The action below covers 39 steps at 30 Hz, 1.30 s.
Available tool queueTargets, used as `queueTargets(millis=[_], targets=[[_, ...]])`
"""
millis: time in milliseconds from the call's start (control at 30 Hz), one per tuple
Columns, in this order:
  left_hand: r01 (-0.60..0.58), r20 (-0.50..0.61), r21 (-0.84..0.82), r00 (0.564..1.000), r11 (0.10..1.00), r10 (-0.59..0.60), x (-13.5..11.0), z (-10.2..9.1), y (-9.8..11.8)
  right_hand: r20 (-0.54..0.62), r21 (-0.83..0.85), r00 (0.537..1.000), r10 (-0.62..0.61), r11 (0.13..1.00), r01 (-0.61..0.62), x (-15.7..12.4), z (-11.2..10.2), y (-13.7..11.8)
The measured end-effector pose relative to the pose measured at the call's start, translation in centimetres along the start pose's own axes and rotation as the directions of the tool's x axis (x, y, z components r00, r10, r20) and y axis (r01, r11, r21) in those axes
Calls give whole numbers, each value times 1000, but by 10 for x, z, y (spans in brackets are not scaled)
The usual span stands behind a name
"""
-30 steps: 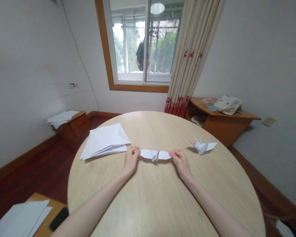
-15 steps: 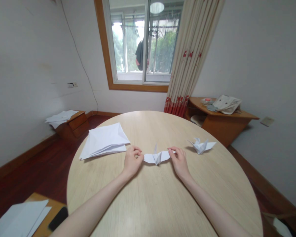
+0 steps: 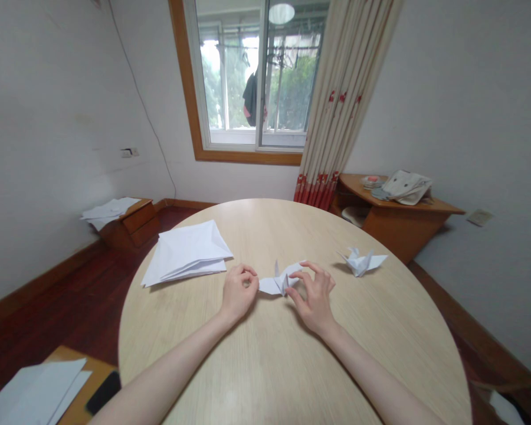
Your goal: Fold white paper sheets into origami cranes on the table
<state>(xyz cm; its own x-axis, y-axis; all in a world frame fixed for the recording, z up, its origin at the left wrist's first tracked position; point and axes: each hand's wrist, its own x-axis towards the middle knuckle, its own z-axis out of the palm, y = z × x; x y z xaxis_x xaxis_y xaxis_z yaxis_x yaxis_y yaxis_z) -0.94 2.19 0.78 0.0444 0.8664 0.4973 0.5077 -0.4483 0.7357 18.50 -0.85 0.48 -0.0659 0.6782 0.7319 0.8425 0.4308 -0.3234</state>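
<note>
A small white paper crane sits on the round wooden table between my hands. My left hand pinches the crane's left wing tip with thumb and forefinger, the other fingers curled. My right hand is at the crane's right wing with its fingers spread apart; the thumb and forefinger touch the paper at the wing. A second finished paper crane rests on the table to the right, apart from both hands.
A stack of white paper sheets lies on the table's left. A wooden corner desk with a bag stands at the right, a low cabinet with papers at the left. Papers and a dark phone lie at bottom left.
The crane's wings were stretched out flat between both hands; my hands have come closer together and the right hand has opened its fingers around the right wing.
</note>
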Motion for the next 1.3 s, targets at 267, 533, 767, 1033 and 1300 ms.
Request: queueTargets(millis=[267, 533, 767, 1033, 1300], targets=[[-80, 58, -36, 995, 996, 82, -2, -5, 10, -36, -22, 999, 33, 999, -34, 2, 4, 4], [-74, 17, -157, 997, 985, 77, -1, -5, 8, -6, 68, 997, 79, 995, -78, 1, 6, 8], [-179, 109, -129, 975, 975, 193, -3, -1, 0, 38, 112, 997, 70, 991, -74, 0, 7, 10], [-294, 115, -106, 945, 950, 305, -3, -1, -3, 40, 131, 999, 30, 991, -35, -1, 8, 11], [-326, 96, -79, 938, 942, 332, -4, -1, -3, 53, 137, 999, 12, 990, -19, -1, 9, 13]])
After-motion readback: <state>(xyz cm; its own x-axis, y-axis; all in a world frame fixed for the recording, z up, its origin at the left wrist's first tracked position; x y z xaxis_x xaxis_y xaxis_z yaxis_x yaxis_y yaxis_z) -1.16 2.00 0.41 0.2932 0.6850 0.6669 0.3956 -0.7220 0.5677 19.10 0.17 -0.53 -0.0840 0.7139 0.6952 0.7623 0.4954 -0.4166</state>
